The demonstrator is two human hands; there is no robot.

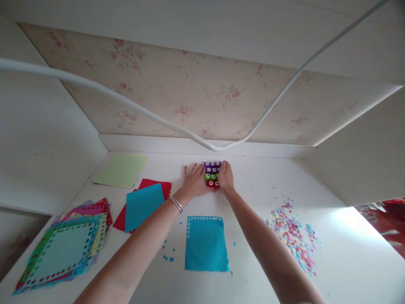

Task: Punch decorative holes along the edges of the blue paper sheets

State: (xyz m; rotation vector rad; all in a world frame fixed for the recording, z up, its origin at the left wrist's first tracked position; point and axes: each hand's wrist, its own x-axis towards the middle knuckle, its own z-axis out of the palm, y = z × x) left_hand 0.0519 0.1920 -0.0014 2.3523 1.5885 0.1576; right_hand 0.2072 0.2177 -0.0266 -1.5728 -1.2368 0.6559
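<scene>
Near the back of the white table lies a small block of eye-dotted pieces, in purple, green and red rows, between my two hands. My left hand rests with fingers spread, its inner edge and thumb against the block's left and near sides. Closed along the right side is my right hand, its fingers together. In front of them lies a blue sheet with punched holes along its top and upper left edges. Small blue paper dots are scattered left of that sheet.
On the left are a pile of colourful hole-edged sheets, a blue sheet over a red sheet, and a pale green sheet. Confetti is strewn on the right. A white cable hangs across the view before the flowered wall.
</scene>
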